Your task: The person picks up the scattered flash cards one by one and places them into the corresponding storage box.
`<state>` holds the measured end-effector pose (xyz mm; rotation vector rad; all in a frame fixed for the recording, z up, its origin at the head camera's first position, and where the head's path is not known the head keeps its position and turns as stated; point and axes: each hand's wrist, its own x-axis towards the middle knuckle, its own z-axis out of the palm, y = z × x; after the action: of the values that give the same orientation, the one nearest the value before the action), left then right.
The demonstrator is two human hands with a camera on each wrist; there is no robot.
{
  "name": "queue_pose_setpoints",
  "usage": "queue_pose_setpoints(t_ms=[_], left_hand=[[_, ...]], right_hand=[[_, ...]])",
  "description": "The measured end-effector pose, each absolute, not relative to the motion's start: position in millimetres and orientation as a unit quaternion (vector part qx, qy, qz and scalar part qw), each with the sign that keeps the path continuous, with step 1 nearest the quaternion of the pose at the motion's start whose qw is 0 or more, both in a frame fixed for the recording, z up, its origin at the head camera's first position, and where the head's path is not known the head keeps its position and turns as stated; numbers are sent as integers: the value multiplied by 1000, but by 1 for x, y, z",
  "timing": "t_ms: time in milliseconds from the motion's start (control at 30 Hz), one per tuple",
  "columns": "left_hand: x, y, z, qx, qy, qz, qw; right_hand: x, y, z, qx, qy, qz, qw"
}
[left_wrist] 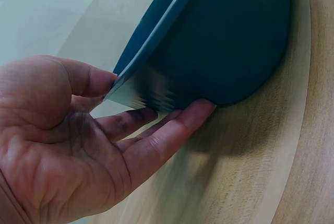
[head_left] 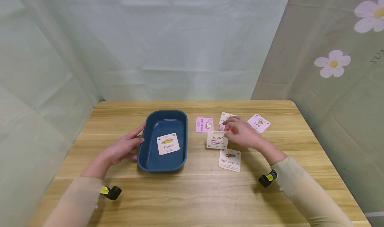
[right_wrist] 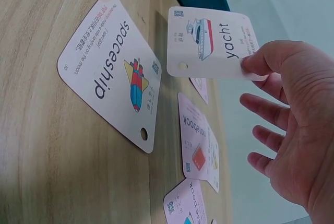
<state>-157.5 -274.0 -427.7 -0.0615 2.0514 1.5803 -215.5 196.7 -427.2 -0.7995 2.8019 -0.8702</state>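
Blue tray (head_left: 162, 161), one boat card (head_left: 168, 144) inside, left hand (head_left: 124, 147) spread against it, right hand (head_left: 244, 132) pinching one yacht card (head_left: 216, 141).

The left arm (head_left: 78, 195) and the right arm (head_left: 300, 183) are slanting inward from the lower corners, pale sleeves (head_left: 322, 205) covering them and ending near the bare wrists (head_left: 271, 152). The left hand (head_left: 126, 146) is pointing forward and inward, its thumb (left_wrist: 91, 79) standing apart from the mostly straight fingers (left_wrist: 167, 138), its palm (left_wrist: 68, 156) showing in the left wrist view. The right hand (head_left: 244, 133) is angling inward, its thumb and index finger pinching while the other three fingers are curving loosely, slightly spread.
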Motion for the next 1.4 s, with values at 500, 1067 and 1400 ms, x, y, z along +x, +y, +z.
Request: queue_pose_setpoints(t_ms=[500, 1067, 1400], left_hand=[[-158, -275, -427, -19, 767, 581, 271], [-156, -275, -427, -21, 764, 586, 270], [-158, -275, -428, -22, 766, 585, 267]], right_hand=[[-217, 200, -429, -245, 917, -309, 52], [-213, 188, -417, -233, 898, -374, -9], [-213, 179, -410, -241, 893, -380, -23]])
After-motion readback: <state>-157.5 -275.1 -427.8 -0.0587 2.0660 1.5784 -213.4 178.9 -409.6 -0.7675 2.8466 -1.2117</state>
